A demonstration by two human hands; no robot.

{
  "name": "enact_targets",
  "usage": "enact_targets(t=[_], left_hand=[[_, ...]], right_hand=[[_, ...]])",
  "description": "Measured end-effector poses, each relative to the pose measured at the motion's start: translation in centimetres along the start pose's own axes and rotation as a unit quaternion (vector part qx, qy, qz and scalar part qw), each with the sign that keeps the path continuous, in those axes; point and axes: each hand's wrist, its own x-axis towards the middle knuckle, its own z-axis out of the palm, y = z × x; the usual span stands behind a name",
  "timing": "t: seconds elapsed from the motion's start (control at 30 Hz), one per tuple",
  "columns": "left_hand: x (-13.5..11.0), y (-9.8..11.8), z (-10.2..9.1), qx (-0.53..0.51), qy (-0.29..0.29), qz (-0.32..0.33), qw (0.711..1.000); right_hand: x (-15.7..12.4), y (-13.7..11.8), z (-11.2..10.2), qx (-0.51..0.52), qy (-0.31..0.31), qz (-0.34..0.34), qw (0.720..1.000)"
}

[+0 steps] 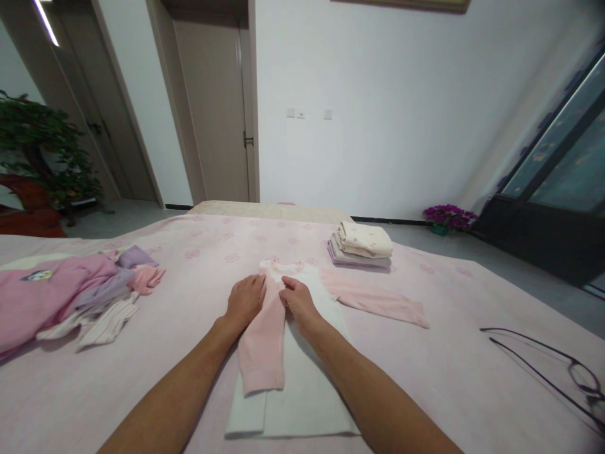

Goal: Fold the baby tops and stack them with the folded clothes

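A white long-sleeved shirt [309, 391] with pink sleeves and a pink neckline lies spread on the bed in front of me. Its left side is folded inward, so one sleeve [262, 359] runs down over the body. The other sleeve [378, 299] stretches out to the right. My left hand [248, 297] lies on the folded edge near the shoulder, its fingers fairly flat on the cloth. Across from it, my right hand [299, 304] is closed at the sleeve's inner edge, thumb and forefinger pinching the fabric below the collar.
On the left is a loose heap of pink, purple and striped clothes [61, 290]. A stack of folded clothes [363, 243] sits beyond the right sleeve. Black-framed glasses [579, 375] rest at the right on the pink flowered bedsheet [425, 384].
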Motion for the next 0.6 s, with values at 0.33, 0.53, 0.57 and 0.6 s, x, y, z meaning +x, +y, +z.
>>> enact_targets(t=[0.33, 0.53, 0.57, 0.6], left_hand=[[-0.2, 0.0, -0.1, -0.003, 0.004, 0.005, 1.000], [-0.5, 0.1, -0.5, -0.007, 0.003, 0.012, 1.000], [-0.5, 0.1, -0.4, -0.004, 0.003, 0.009, 1.000], [-0.5, 0.1, -0.3, -0.002, 0.002, 0.006, 1.000]], right_hand=[[-0.9, 0.8, -0.8, -0.410, -0.036, -0.332, 0.849], [-1.0, 1.1, -1.0, -0.482, -0.086, -0.327, 0.808], [-0.8, 1.2, -1.1, -0.479, -0.084, -0.326, 0.811], [-0.7, 1.2, -1.2, -0.476, -0.080, -0.324, 0.814]])
